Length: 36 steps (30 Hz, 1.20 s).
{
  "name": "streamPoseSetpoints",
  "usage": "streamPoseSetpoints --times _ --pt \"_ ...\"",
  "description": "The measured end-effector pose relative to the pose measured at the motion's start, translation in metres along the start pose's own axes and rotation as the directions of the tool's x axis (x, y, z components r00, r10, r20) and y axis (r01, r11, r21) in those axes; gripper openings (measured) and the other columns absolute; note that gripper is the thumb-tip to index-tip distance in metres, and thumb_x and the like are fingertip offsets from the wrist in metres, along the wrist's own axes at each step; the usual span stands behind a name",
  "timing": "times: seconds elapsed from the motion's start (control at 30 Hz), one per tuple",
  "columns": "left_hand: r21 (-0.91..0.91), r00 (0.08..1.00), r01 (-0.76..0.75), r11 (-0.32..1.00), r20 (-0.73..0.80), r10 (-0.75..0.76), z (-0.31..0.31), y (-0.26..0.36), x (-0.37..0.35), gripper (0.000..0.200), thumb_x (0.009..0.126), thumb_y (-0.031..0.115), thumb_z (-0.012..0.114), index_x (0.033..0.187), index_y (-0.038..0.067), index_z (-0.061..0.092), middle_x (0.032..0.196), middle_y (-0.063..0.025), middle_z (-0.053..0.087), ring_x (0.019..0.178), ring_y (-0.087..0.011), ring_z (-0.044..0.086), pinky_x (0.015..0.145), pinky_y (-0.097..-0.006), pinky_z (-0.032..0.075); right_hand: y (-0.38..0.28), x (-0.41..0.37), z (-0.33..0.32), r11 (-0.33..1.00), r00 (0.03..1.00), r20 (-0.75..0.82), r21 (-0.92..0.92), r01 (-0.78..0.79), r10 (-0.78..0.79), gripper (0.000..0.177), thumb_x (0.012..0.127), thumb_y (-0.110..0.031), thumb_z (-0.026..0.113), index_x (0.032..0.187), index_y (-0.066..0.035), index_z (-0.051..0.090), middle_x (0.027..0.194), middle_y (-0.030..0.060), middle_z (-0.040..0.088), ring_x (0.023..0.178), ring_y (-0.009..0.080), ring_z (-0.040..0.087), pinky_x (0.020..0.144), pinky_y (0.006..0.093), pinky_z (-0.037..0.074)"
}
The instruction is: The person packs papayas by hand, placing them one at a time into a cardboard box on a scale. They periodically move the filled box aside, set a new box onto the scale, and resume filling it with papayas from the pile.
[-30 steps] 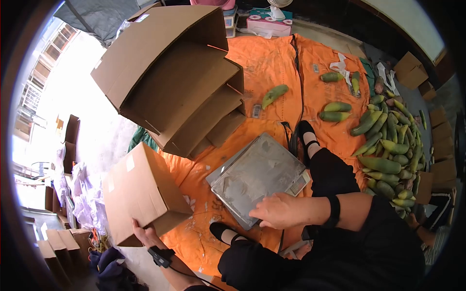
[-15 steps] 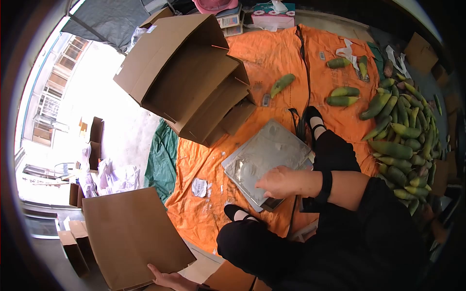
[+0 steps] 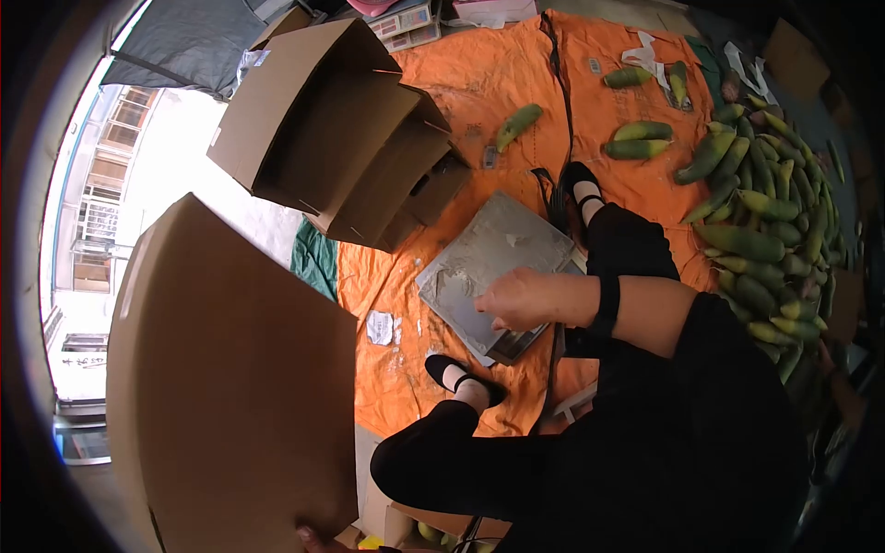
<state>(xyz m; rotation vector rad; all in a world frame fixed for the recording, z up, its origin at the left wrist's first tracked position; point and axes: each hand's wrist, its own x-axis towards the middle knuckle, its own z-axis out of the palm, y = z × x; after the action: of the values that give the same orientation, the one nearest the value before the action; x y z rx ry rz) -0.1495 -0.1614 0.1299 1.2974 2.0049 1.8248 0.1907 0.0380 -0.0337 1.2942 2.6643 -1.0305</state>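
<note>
Because the big cardboard box (image 3: 230, 387) is raised close to the head camera, it fills the lower left of the view and hides nearly all of the left hand (image 3: 312, 535); only a sliver shows under the box's bottom corner, touching it, and I cannot tell how that grip is set. The right hand (image 3: 521, 298) lies on the near edge of the flat metal scale (image 3: 489, 253), its grip loose with fingers slightly curled and clamped on nothing; a black wristband (image 3: 606, 307) circles the wrist. Black-clad legs cover the scale's right side, one shoe (image 3: 461, 376) just below it. The scale sits on an orange sheet (image 3: 516, 74) spread over the floor. Nested open cartons (image 3: 332, 138) lean beyond the scale, and a heap of green fruit (image 3: 765, 212) runs along the right, partly cut off by the dark rim.
</note>
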Motion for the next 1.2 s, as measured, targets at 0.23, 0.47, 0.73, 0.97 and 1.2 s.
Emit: streamPoseSetpoints --times 0.23,0.47,0.73,0.97,1.2 --pt "0.128 0.868 -0.240 0.962 0.472 0.154 0.052 0.012 0.014 0.022 0.078 0.012 0.067 0.091 -0.006 0.063 0.087 -0.0155 0.065 0.078 -0.0269 0.061 0.073 -0.0360 0.050 0.007 -0.012 0.013 0.999 0.997 0.061 -0.018 0.040 -0.039 0.035 0.082 -0.020 0.061 0.114 -0.007 0.059 0.096 0.0149 0.067 0.094 0.0338 0.063 0.077 0.0435 0.050" --pt "0.131 0.382 -0.351 0.927 0.924 0.014 0.183 0.028 0.004 0.010 0.077 0.002 0.062 0.085 -0.004 0.061 0.070 -0.0173 0.058 0.062 -0.0323 0.058 0.057 -0.0344 0.043 -0.002 -0.029 0.018 1.000 0.974 0.227 0.008 0.013 -0.015 0.042 0.075 -0.019 0.064 0.116 -0.009 0.058 0.098 0.0155 0.066 0.091 0.0344 0.064 0.074 0.0432 0.050" --pt "0.081 0.152 -0.551 0.831 0.988 0.004 0.258 0.015 -0.012 0.019 0.077 0.014 0.061 0.087 -0.002 0.062 0.079 -0.0189 0.060 0.074 -0.0380 0.060 0.063 -0.0401 0.047 0.015 -0.038 0.037 0.998 0.998 0.041 0.060 0.034 -0.037 0.038 0.074 -0.016 0.065 0.111 -0.008 0.062 0.099 0.0134 0.066 0.099 0.0297 0.062 0.081 0.0409 0.050" --pt "0.024 0.075 -0.591 0.806 0.997 0.026 0.293 0.012 -0.039 0.020 0.076 0.016 0.061 0.090 0.002 0.065 0.082 -0.0192 0.062 0.078 -0.0391 0.060 0.068 -0.0417 0.049 0.030 -0.011 0.075 0.993 0.996 0.078 -0.108 0.042 -0.034 0.020 0.072 -0.016 0.067 0.090 -0.010 0.072 0.098 0.0094 0.068 0.098 0.0255 0.064 0.079 0.0361 0.051" --pt "-0.007 0.091 -0.543 0.840 0.994 0.068 0.292 0.010 -0.047 0.027 0.078 0.010 0.061 0.102 -0.001 0.064 0.089 -0.0215 0.064 0.081 -0.0379 0.063 0.072 -0.0383 0.050 0.011 -0.043 0.026 0.995 0.993 0.114 -0.095 -0.030 0.041 0.023 0.064 -0.013 0.071 0.086 -0.010 0.073 0.093 0.0063 0.071 0.094 0.0239 0.066 0.071 0.0369 0.054"
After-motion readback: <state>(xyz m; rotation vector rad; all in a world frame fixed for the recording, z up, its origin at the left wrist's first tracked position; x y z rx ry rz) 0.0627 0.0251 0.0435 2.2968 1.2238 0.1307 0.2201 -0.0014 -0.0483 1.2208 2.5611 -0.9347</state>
